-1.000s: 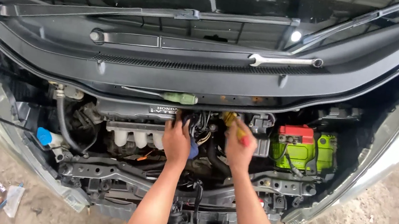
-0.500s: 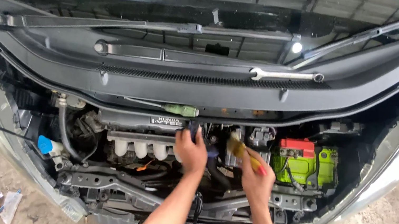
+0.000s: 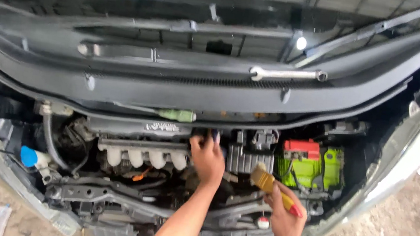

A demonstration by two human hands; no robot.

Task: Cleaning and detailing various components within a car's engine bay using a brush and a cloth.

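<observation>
The engine bay (image 3: 113, 198) is open in front of me, and the work in it looks to be somewhere in the middle: the pale intake runners (image 3: 145, 156) near the bay's centre read fairly clean, while the front crossmember (image 3: 97, 193) along the bay's near edge and the dark recesses toward the left corner look dusty and untouched. That is my judgement only; the view is too soft to tell brushed metal from unbrushed with any certainty. The green battery (image 3: 312, 165) with its red terminal cover sits toward the right side of the bay, and a wrench (image 3: 287, 74) lies up on the black cowl panel (image 3: 187, 83) at the far edge, nowhere near my hands.

My left hand (image 3: 207, 160) reaches forward over the middle of the bay, palm down, just right of the runners. Its fingers are curled together around something dark and bluish at their tips; I cannot tell what it is.

My right hand (image 3: 284, 219) hangs lower, over the near edge of the bay below the battery, wrist bent. Its fingers are clamped on the red handle of a paintbrush (image 3: 269, 185), whose tan bristles angle up and left toward the centre.
</observation>
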